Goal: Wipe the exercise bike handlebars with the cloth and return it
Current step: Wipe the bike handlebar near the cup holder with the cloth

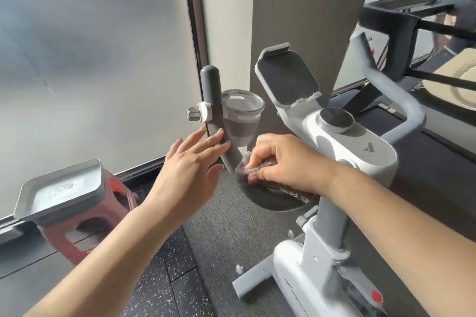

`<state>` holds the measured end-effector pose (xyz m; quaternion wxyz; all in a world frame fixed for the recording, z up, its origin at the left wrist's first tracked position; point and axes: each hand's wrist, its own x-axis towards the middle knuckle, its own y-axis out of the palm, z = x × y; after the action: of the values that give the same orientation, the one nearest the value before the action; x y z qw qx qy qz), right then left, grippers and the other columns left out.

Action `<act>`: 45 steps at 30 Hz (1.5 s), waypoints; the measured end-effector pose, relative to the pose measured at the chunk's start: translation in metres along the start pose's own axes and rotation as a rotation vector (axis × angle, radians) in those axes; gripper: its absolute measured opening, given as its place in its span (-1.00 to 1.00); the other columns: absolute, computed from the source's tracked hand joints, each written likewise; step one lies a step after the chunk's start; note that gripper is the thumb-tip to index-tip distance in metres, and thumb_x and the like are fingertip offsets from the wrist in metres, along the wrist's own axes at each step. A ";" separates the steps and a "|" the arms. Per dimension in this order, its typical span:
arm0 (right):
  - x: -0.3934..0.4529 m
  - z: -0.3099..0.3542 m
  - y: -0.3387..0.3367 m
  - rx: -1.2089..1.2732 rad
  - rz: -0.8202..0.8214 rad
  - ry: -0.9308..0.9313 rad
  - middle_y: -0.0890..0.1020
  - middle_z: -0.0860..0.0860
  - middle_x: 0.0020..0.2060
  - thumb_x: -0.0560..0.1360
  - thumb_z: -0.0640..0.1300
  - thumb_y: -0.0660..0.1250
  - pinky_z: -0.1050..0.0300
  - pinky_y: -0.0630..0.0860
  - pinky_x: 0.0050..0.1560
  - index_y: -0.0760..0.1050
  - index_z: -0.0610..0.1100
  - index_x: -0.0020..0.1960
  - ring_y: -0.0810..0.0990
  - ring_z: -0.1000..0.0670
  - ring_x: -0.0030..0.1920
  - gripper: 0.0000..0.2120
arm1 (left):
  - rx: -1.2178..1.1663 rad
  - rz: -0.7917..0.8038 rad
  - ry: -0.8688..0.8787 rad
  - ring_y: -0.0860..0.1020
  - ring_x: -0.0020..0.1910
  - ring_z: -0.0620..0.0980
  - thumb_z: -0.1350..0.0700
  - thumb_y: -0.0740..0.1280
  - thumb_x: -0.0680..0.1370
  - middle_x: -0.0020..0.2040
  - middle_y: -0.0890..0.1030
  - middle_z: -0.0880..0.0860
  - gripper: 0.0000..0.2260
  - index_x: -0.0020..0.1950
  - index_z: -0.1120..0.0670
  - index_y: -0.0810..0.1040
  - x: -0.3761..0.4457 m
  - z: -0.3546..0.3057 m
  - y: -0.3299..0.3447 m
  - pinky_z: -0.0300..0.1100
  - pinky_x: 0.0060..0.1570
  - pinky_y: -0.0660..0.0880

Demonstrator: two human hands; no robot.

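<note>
Item: cloth (260,166), grey, coarse-textured, bunched into a wad. We find it at the lower end of the left handlebar (219,121), where the grey bar bends in toward the bike's centre post. Our right hand (283,159) grips it, fingers curled over the wad and pressing it onto the bar; we judge this hold suits rubbing round the tube. A loose tail of the cloth trails under the wrist toward the near right.

Item: left hand (190,170), fingers straight and spread, holding nothing, fingertips touching or just short of the same bar above the cloth; we cannot tell which. We judge it is there to steady the bar.

Item: right handlebar (386,85), pale grey, blurred, well apart from the cloth.

Item: lidded cup (240,113), seated in a holder just right of the left bar.

Item: tray (60,190) on a red stool (85,229), near left; possibly where the cloth goes back.
</note>
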<state>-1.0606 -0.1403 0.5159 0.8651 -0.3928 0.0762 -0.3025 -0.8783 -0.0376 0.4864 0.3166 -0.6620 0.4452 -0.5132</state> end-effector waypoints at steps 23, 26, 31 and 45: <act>-0.054 -0.027 -0.030 -0.126 -0.007 0.045 0.61 0.18 -0.17 0.26 0.05 0.55 0.01 0.48 0.10 0.57 0.20 -0.30 0.57 0.13 -0.06 -0.85 | 0.008 0.003 -0.201 0.23 0.44 -0.02 -0.11 0.29 0.51 0.48 0.28 -0.02 -0.45 0.45 0.04 0.30 -0.017 -0.049 0.009 -0.19 0.38 0.13; -0.052 -0.014 -0.002 -0.064 -0.099 -0.029 0.62 0.16 -0.16 0.27 0.03 0.54 -0.01 0.50 0.08 0.63 0.09 -0.20 0.58 0.08 -0.04 -0.86 | 0.029 0.040 -0.178 0.17 0.47 -0.01 -0.16 0.28 0.49 0.51 0.21 0.02 -0.40 0.47 0.02 0.26 -0.019 -0.051 0.008 -0.10 0.41 0.12; -0.060 -0.020 -0.001 -0.219 -0.106 -0.040 0.62 0.19 -0.13 0.29 0.09 0.50 -0.05 0.47 0.05 0.61 0.09 -0.16 0.52 0.04 -0.02 -0.83 | 0.066 0.102 -0.156 0.09 0.50 0.00 -0.30 0.20 0.46 0.54 0.11 0.01 -0.31 0.49 -0.01 0.18 -0.021 -0.053 0.005 -0.01 0.43 0.11; -0.074 -0.042 -0.011 -0.223 -0.169 -0.104 0.60 0.20 0.02 0.38 -0.02 0.47 0.31 0.36 0.06 0.67 0.10 -0.01 0.48 0.11 0.02 -0.82 | 0.035 0.052 -0.284 0.21 0.45 0.04 -0.26 0.34 0.39 0.50 0.23 0.07 -0.26 0.45 0.10 0.26 -0.015 -0.077 0.015 -0.07 0.39 0.19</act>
<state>-1.1412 -0.1296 0.4877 0.7902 -0.5067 0.0312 -0.3433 -0.9573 -0.0267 0.4887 0.4011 -0.7106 0.4036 -0.4137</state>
